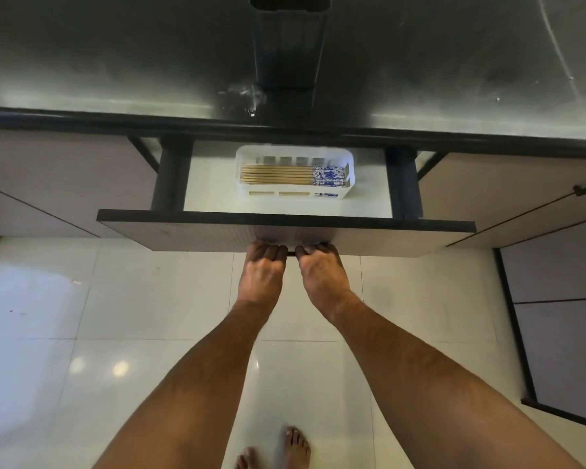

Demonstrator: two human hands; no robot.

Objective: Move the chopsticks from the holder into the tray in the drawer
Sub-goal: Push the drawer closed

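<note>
Chopsticks lay flat in a neat bundle inside the white tray, their blue-and-white patterned ends toward the right. We saw the tray sitting on the pale floor of the open drawer, toward the back and a little right of centre. Up on the dark counter stood the dark holder — its rim cut off by the top edge of the view, so we could not see inside it.

Our left hand and right hand were side by side at the lower edge of the drawer front, fingers of both curled over the dark handle, a short stretch of which showed between the 2 hands. Both gripped it — knuckles up, forearms reaching in from below.

Glossy white floor tiles spread beneath, and bare toes showed at the bottom edge.
</note>
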